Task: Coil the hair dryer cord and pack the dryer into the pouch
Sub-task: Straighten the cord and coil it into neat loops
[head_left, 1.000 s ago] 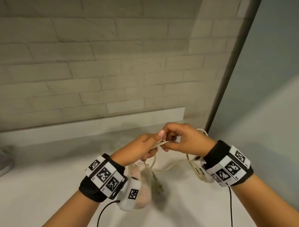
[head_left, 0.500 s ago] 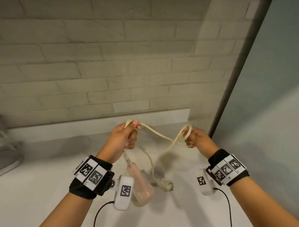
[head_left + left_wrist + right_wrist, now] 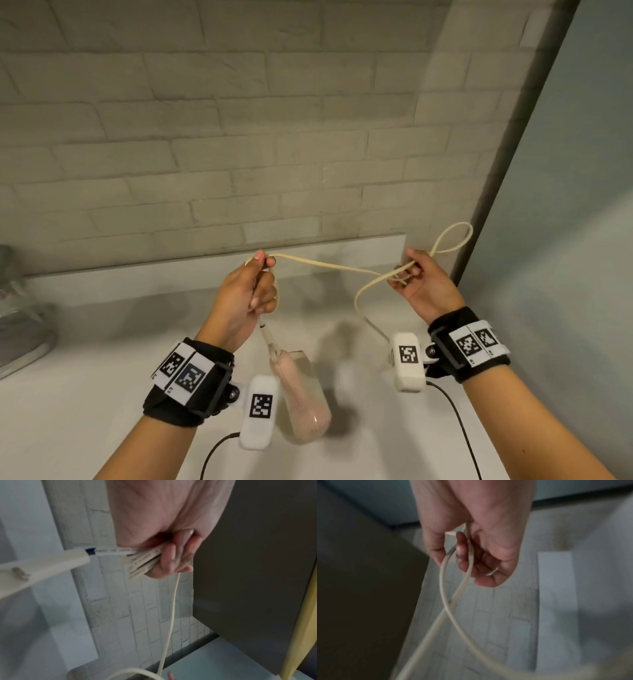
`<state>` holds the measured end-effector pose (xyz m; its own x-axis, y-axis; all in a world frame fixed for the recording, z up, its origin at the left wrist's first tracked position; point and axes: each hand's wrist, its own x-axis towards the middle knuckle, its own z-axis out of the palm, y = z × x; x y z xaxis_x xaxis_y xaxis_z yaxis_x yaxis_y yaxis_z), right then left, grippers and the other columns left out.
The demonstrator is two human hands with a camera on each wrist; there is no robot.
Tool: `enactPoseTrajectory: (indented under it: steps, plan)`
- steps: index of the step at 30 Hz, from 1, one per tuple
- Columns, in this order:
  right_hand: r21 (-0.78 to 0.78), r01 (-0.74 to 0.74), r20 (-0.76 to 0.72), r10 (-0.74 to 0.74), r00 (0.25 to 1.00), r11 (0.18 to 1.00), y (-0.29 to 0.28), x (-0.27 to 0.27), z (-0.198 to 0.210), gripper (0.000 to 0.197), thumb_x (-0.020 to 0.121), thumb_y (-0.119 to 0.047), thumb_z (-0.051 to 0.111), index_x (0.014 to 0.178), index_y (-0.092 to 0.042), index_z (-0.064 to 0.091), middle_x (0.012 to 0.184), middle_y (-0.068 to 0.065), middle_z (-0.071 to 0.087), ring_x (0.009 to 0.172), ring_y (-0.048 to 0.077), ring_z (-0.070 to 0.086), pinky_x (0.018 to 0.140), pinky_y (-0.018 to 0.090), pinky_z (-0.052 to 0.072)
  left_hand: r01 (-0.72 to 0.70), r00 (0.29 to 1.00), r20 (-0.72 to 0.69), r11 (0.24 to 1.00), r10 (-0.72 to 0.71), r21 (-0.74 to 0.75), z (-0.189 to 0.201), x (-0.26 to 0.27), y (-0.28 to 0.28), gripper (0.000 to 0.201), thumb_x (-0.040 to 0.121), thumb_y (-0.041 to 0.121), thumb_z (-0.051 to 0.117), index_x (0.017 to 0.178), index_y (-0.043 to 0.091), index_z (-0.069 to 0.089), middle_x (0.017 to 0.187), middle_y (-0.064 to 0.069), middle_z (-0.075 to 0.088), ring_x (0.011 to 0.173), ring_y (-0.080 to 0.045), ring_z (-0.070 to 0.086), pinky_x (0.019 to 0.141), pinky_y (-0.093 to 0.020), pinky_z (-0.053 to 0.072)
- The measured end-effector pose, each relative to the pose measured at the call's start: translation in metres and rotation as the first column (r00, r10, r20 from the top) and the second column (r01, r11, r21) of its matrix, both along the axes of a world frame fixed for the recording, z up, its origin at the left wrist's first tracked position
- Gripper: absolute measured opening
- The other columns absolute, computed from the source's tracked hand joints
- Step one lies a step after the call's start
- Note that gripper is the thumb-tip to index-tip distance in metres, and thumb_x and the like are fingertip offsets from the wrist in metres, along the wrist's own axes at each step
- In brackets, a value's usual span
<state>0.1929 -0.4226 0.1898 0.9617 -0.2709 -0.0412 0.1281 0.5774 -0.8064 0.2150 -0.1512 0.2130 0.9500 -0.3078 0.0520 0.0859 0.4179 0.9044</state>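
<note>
A pink hair dryer [image 3: 301, 401] hangs nose-down over the white counter [image 3: 85, 411] by its cream cord [image 3: 329, 265]. My left hand [image 3: 255, 291] grips the cord just above the dryer's handle. In the left wrist view its fingers [image 3: 171, 558] clamp slotted cream strips, and the cord [image 3: 171, 608] trails down from them. The cord runs taut to my right hand [image 3: 411, 277], which pinches it with a small loop [image 3: 452, 236] standing above. In the right wrist view the fingers [image 3: 462, 550] hold two crossing strands [image 3: 448, 605]. The plug end drops behind my right wrist camera, hidden. No pouch shows.
A grey brick wall [image 3: 239, 154] with a low white ledge [image 3: 171, 270] backs the counter. A dark post [image 3: 496, 171] and a pale panel [image 3: 565, 240] close the right side. A metal object [image 3: 20, 325] sits at the far left edge.
My hands have drawn far apart, stretching the cord between them. The loop now stands above my right hand, and the plug that lay on the counter has gone from sight.
</note>
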Motion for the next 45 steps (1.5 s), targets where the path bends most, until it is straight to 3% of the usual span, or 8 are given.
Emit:
enactPoseTrajectory:
  steps: [15, 23, 25, 28, 31, 33, 38, 45]
  plan:
    - [-0.533, -0.357, -0.548, 0.009, 0.836, 0.767, -0.044, -0.03, -0.084, 0.016, 0.093, -0.011, 0.048, 0.107, -0.006, 0.055, 0.068, 0.007, 0.063, 0.047, 0.013, 0.05, 0.05, 0.024, 0.043, -0.115, 0.993, -0.056, 0.97, 0.105, -0.213, -0.011, 0.021, 0.021, 0.034, 0.098, 0.033, 0.029, 0.073, 0.019, 0.047, 0.028, 0.007, 0.029, 0.025, -0.005, 0.022, 0.034, -0.015, 0.018]
    - [-0.468, -0.588, -0.445, -0.398, 0.802, -0.66, -0.016, -0.043, -0.111, 0.04, 0.085, -0.006, 0.032, 0.118, -0.019, 0.049, 0.123, 0.002, 0.052, 0.12, 0.027, 0.039, 0.107, 0.051, 0.02, 0.005, 1.0, -0.01, 0.981, -0.007, -0.196, -0.003, 0.011, 0.013, 0.035, 0.097, 0.035, 0.029, 0.072, 0.018, 0.048, 0.028, 0.007, 0.029, 0.025, -0.004, 0.022, 0.034, -0.015, 0.019]
    - [-0.654, -0.574, -0.526, -0.25, 0.813, -0.492, -0.012, -0.038, -0.104, 0.033, 0.085, -0.005, 0.031, 0.107, -0.016, 0.054, 0.114, 0.009, 0.059, 0.104, 0.026, 0.047, 0.099, 0.043, 0.029, 0.053, 0.999, -0.005, 0.981, -0.054, -0.185, -0.001, 0.008, 0.008, 0.036, 0.096, 0.036, 0.029, 0.073, 0.018, 0.05, 0.028, 0.008, 0.028, 0.026, -0.003, 0.021, 0.034, -0.014, 0.019]
    - [-0.726, -0.408, -0.396, 0.148, 0.906, 0.554, -0.003, -0.029, -0.08, 0.025, 0.094, -0.017, 0.034, 0.079, -0.01, 0.052, 0.09, 0.019, 0.065, 0.069, 0.022, 0.059, 0.066, 0.033, 0.046, 0.099, 0.995, -0.006, 0.976, -0.103, -0.192, 0.0, 0.005, 0.004, 0.04, 0.095, 0.038, 0.03, 0.074, 0.019, 0.059, 0.027, 0.008, 0.029, 0.026, -0.002, 0.022, 0.033, -0.014, 0.02]
    - [-0.282, -0.056, -0.049, 0.044, 0.998, 0.958, -0.011, -0.021, -0.053, 0.03, 0.098, -0.017, 0.029, 0.077, -0.015, 0.05, 0.09, 0.005, 0.068, 0.082, 0.019, 0.064, 0.08, 0.033, 0.049, 0.088, 0.996, -0.002, 0.976, -0.091, -0.198, 0.002, 0.005, 0.007, 0.04, 0.093, 0.04, 0.032, 0.075, 0.02, 0.062, 0.028, 0.008, 0.029, 0.026, -0.002, 0.022, 0.033, -0.013, 0.021]
    - [-0.38, 0.054, -0.002, -0.059, 0.998, 0.923, -0.017, -0.016, -0.047, 0.03, 0.098, -0.025, 0.032, 0.079, -0.026, 0.055, 0.102, -0.004, 0.064, 0.093, 0.015, 0.055, 0.088, 0.036, 0.039, 0.073, 0.997, 0.001, 0.978, -0.075, -0.197, 0.002, 0.006, 0.01, 0.039, 0.094, 0.039, 0.03, 0.072, 0.019, 0.056, 0.028, 0.007, 0.029, 0.026, -0.004, 0.019, 0.033, -0.013, 0.021]
    - [-0.996, -0.006, 0.011, -0.185, 0.983, -0.091, -0.023, -0.011, -0.063, 0.019, 0.092, -0.025, 0.051, 0.088, -0.024, 0.07, 0.097, -0.004, 0.049, 0.091, 0.021, 0.045, 0.074, 0.029, 0.027, 0.036, 0.999, -0.009, 0.98, -0.039, -0.197, 0.003, 0.008, 0.014, 0.037, 0.096, 0.039, 0.026, 0.071, 0.019, 0.045, 0.027, 0.007, 0.029, 0.036, -0.014, 0.007, 0.033, -0.014, 0.02]
    - [-0.834, 0.018, -0.055, -0.116, 0.992, 0.551, -0.022, -0.011, -0.043, 0.022, 0.093, -0.009, 0.047, 0.083, -0.021, 0.061, 0.095, 0.008, 0.056, 0.059, 0.013, 0.064, 0.064, 0.024, 0.049, 0.047, 0.999, 0.015, 0.987, -0.045, -0.154, 0.001, 0.009, 0.011, 0.036, 0.094, 0.041, 0.028, 0.071, 0.019, 0.045, 0.028, 0.007, 0.029, 0.027, -0.005, 0.015, 0.036, -0.016, 0.017]
